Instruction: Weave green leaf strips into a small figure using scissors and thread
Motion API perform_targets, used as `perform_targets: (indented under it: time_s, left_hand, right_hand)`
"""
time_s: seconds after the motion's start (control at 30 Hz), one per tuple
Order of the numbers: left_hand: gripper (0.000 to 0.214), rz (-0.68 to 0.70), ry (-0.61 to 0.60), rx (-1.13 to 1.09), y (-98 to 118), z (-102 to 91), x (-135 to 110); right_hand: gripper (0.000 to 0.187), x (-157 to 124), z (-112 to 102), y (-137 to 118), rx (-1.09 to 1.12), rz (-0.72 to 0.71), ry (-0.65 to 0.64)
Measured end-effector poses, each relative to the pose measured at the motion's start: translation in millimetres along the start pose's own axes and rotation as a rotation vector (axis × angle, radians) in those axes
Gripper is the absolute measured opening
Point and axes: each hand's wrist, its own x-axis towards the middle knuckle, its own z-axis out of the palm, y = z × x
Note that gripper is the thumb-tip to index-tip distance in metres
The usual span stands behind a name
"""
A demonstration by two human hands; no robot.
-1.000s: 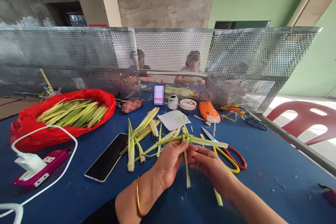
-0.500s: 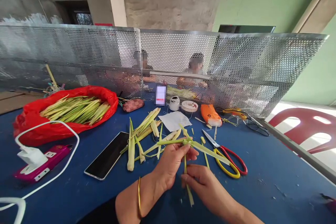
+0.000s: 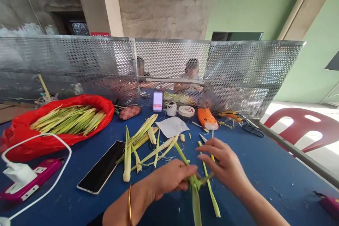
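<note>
My left hand [image 3: 176, 176] is closed on a folded knot of green leaf strips [image 3: 195, 183], one strip pointing away from me and a wide one hanging toward me. A short, blurred strip sticks out from the knot toward my right hand [image 3: 225, 164]. That hand hovers just right of the knot with its fingers stretched out and apart, holding nothing I can see. Behind its fingers lie the scissors [image 3: 203, 138], mostly hidden, with a blade tip showing. A long pale green strip [image 3: 212, 197] lies on the table between the hands.
Loose leaf pieces [image 3: 127, 160] and a dark phone [image 3: 102, 167] lie to the left. Farther left are a red bag [image 3: 104, 104] of leaves and a purple power strip [image 3: 45, 174]. White paper [image 3: 173, 127], thread spools [image 3: 186, 111] and an orange packet [image 3: 206, 117] sit ahead, before a perforated screen [image 3: 169, 56].
The leaf knot has turned and come nearer to me in my left hand. My right hand has let go of the lower strip and moved up and right, over the scissors. The view has shifted slightly.
</note>
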Motion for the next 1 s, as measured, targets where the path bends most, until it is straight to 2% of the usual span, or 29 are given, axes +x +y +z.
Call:
perform_targets:
  time_s: [0.03,0.1,0.17,0.23,0.33,0.47,0.63,0.77,0.83,0.93,1.0]
  left_hand:
    - [0.051,0.0,-0.034,0.009,-1.6,3.8,0.1]
    - [0.043,-0.004,-0.078,0.011,-3.7,10.6,-0.2]
    - [0.035,-0.013,-0.082,0.061,-5.0,14.9,-0.7]
    - [0.032,-0.023,-0.022,0.19,-7.6,16.5,-0.1]
    - [0.032,0.017,0.12,0.355,-15.6,16.1,5.0]
    - [0.035,0.072,0.238,0.296,-21.9,16.5,12.0]
    - [0.035,0.046,0.133,0.329,-10.7,20.2,3.9]
    - [0.043,0.012,0.04,0.327,-8.7,23.0,-2.4]
    - [0.04,0.0,-0.002,0.286,-11.4,23.6,-2.0]
    - [0.032,-0.029,-0.004,0.191,-15.4,22.0,1.7]
    - [0.032,-0.051,0.033,0.142,-15.9,19.5,4.1]
  right_hand:
    - [0.023,0.6,5.7,0.6,-0.008,-0.016,-0.101]
    - [0.029,-1.9,17.9,0.5,0.079,0.044,-0.301]
    - [0.027,-6.8,27.9,0.0,0.219,0.166,-0.377]
    - [0.02,-10.6,34.3,1.0,0.346,0.28,-0.365]
    - [0.023,-10.9,37.8,6.1,0.486,0.387,-0.296]
    - [0.035,-7.4,35.8,12.2,0.49,0.423,-0.133]
    - [0.036,-8.4,33.0,6.7,0.503,0.441,-0.095]
    - [0.039,-8.6,34.1,4.4,0.52,0.431,0.051]
    - [0.039,-7.4,33.7,6.2,0.505,0.413,0.07]
    - [0.037,-5.4,30.4,8.6,0.482,0.408,0.018]
    - [0.037,-4.7,27.6,8.7,0.48,0.418,-0.096]
